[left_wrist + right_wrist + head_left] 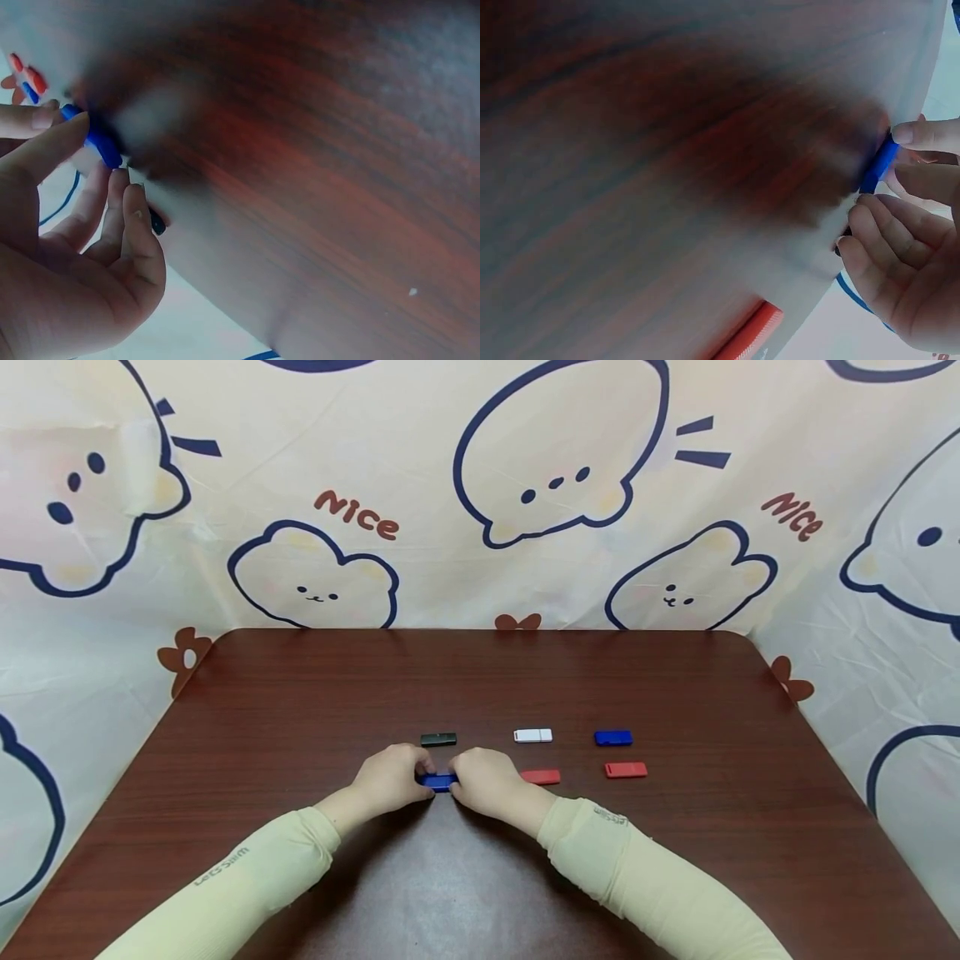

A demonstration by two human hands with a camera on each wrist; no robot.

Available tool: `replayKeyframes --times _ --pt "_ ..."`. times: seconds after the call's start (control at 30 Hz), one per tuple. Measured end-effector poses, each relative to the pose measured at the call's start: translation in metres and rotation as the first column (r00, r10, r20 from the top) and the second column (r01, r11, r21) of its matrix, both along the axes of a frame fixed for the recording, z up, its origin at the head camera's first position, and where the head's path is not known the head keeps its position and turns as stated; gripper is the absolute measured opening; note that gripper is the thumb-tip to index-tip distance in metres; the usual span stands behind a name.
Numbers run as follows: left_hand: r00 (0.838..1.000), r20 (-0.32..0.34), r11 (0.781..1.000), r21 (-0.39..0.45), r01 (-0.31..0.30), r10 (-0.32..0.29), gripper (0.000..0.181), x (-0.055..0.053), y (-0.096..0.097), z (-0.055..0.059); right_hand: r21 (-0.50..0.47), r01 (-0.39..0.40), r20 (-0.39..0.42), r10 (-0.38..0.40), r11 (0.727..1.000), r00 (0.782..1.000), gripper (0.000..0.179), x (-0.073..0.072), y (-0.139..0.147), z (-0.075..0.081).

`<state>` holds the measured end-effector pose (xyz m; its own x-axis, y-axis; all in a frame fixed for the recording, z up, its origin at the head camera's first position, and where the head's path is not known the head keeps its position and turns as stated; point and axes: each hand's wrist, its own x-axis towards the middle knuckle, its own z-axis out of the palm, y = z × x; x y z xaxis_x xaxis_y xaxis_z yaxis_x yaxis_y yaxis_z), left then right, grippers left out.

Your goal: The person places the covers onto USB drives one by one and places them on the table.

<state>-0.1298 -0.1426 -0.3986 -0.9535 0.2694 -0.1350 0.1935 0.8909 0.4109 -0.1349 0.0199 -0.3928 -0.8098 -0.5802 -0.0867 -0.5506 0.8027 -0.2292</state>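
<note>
A blue USB stick (438, 782) lies low over the brown table, held between both hands. My left hand (384, 779) pinches its left end with thumb and fingers. At the other end, my right hand (489, 782) grips it between thumb and fingertips. The left wrist view shows the blue stick (103, 146) at the left hand's fingertips, while the right wrist view has it (879, 165) at the right hand's fingertips. Just behind the hands lies a black USB stick (438, 740). A red stick (542, 777) sits right beside the right hand, partly covered by it.
Farther right on the table (315, 693) are a white USB stick (533, 736), a second blue stick (613, 738) and another red stick (626, 770). A cartoon-printed cloth (435, 585) hangs behind the table and along its sides.
</note>
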Motion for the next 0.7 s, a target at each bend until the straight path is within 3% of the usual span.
replayKeyframes --times 0.13,0.23,0.3,0.4,0.47,0.57,0.7 --pt "0.999 -0.048 1.000 0.018 -0.007 0.008 0.012 0.000 0.000 0.003 -0.012 -0.006 -0.042 0.005 1.000 0.999 0.010 0.003 0.006 0.003" --pt "0.990 -0.143 0.999 0.051 -0.013 0.020 0.012 0.001 0.002 0.005 -0.025 -0.015 -0.103 0.012 1.000 0.995 0.024 0.004 0.012 0.007" --pt "0.972 -0.233 0.997 0.074 -0.014 0.031 0.016 0.002 0.004 0.005 -0.048 -0.017 -0.140 0.010 0.999 0.990 0.033 0.004 0.017 0.009" --pt "0.933 -0.357 0.995 0.098 -0.011 0.046 0.022 0.001 0.007 0.003 -0.087 0.000 -0.177 -0.015 0.996 0.984 0.046 0.001 0.025 0.010" --pt "0.911 -0.410 0.995 0.101 -0.011 0.052 0.029 0.001 0.010 0.002 -0.111 0.028 -0.175 -0.047 0.993 0.983 0.054 -0.002 0.030 0.010" --pt "0.899 -0.435 0.995 0.095 -0.017 0.056 0.039 0.001 0.014 0.001 -0.135 0.078 -0.160 -0.100 0.988 0.982 0.066 -0.006 0.039 0.009" --pt "0.905 -0.422 0.996 0.089 -0.019 0.055 0.049 0.002 0.021 0.000 -0.163 0.132 -0.139 -0.156 0.978 0.978 0.075 -0.009 0.050 0.006"
